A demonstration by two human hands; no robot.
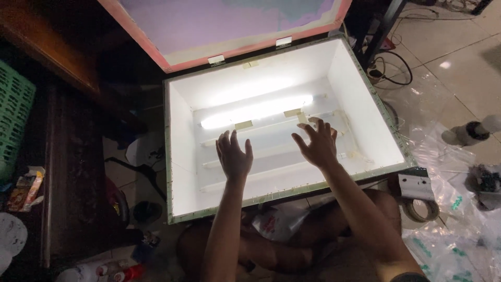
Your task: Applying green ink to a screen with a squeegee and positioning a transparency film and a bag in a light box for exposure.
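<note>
My left hand (234, 156) and right hand (317, 144) are both spread wide and empty, hovering inside the white light box (180, 156) just above its unlit tubes (271, 175), near the front edge. I judge a careless press could crack a tube or loosen its tape, and the lit tube (255, 110) by the back wall may be hot. The box sits open on the floor, its pink-framed lid (156, 52) hinged up behind.
</note>
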